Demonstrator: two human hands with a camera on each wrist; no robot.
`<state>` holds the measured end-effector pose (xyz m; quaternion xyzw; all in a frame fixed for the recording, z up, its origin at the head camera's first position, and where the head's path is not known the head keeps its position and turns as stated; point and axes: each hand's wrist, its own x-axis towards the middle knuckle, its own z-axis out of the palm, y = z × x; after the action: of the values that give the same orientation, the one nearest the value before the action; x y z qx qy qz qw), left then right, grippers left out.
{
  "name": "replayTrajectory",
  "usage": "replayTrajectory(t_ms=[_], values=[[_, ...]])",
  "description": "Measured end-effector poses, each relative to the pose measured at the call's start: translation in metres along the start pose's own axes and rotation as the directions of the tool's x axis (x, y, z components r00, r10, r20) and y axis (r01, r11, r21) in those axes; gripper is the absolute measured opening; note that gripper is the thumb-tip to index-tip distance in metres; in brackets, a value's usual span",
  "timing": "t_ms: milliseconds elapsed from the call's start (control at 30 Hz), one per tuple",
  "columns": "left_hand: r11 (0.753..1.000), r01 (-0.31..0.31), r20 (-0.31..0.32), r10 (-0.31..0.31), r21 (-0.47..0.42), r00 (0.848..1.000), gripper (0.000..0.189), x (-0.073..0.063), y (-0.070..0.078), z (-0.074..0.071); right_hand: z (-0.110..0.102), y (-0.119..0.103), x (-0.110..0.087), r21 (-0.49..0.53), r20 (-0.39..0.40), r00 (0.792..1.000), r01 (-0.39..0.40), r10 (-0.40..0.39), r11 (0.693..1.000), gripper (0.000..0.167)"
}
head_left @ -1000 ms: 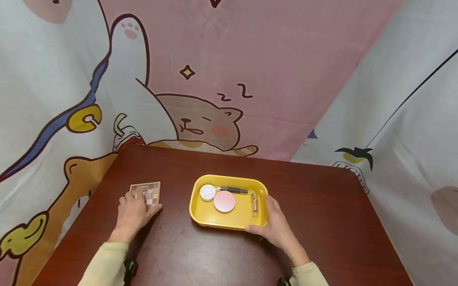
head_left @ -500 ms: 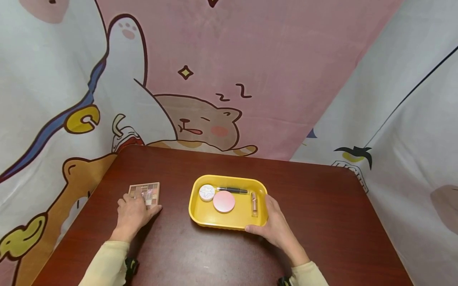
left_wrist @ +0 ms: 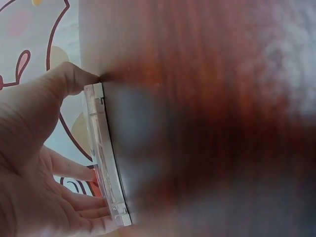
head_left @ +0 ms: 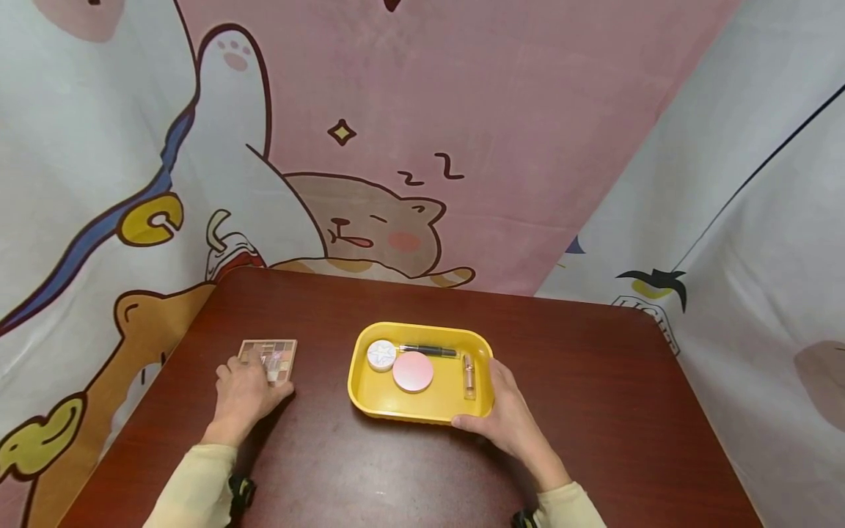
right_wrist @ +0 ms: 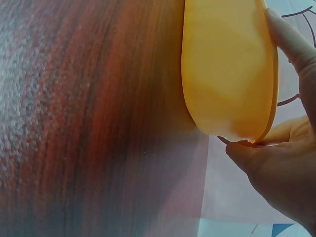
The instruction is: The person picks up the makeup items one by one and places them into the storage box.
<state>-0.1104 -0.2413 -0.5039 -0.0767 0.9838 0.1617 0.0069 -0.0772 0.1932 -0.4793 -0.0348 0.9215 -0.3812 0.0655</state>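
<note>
My left hand (head_left: 242,396) is at an eyeshadow palette (head_left: 280,359) on the left of the table. Its thumb is at the near right corner, and its fingers lie over the top and left side, hiding part of the pans. In the left wrist view the palette (left_wrist: 108,158) shows edge-on between thumb and fingers. My right hand (head_left: 515,418) holds the right end of a yellow tray (head_left: 376,408), thumb at the near corner. Inside lie a pink round compact (head_left: 413,372), a white round case with a star (head_left: 381,356), a dark pen-shaped cosmetic (head_left: 429,351) and a lipstick (head_left: 469,376).
The dark red-brown table (head_left: 396,469) carries the tray near its middle. A cartoon-printed cloth (head_left: 515,147) hangs behind the table and along its sides. Bare tabletop lies between the palette and the tray.
My left thumb has drawn in closer to the palette's near right corner, and the palette has shifted slightly. The right hand and the tray stay as they were.
</note>
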Motion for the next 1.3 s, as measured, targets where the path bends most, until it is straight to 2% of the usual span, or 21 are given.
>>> replayTrajectory(t_ms=[433,667,833,1100,1300], values=[[0.995,-0.046,-0.016,0.044,-0.088,0.999,0.094,-0.002,-0.002,-0.003,0.000,0.001,-0.002,-0.013,-0.022,1.000,0.015,-0.015,1.000,0.129],[0.989,-0.047,0.014,0.049,-0.140,0.999,0.103,-0.003,0.001,-0.005,0.000,-0.001,-0.003,-0.005,-0.018,1.000,0.004,-0.004,1.000,0.129],[0.987,-0.055,0.014,0.058,-0.154,0.998,0.101,-0.005,0.006,-0.008,0.001,0.000,-0.003,-0.007,-0.024,1.000,0.009,-0.009,1.000,0.128],[0.978,-0.116,-0.046,0.110,-0.173,0.993,0.096,-0.010,0.019,-0.017,0.000,0.000,-0.002,-0.005,-0.008,1.000,-0.008,0.008,1.000,0.130],[0.967,-0.190,-0.125,0.170,-0.167,0.978,0.090,-0.012,0.030,-0.024,0.000,0.000,0.000,-0.002,-0.002,1.000,-0.009,0.009,1.000,0.131]])
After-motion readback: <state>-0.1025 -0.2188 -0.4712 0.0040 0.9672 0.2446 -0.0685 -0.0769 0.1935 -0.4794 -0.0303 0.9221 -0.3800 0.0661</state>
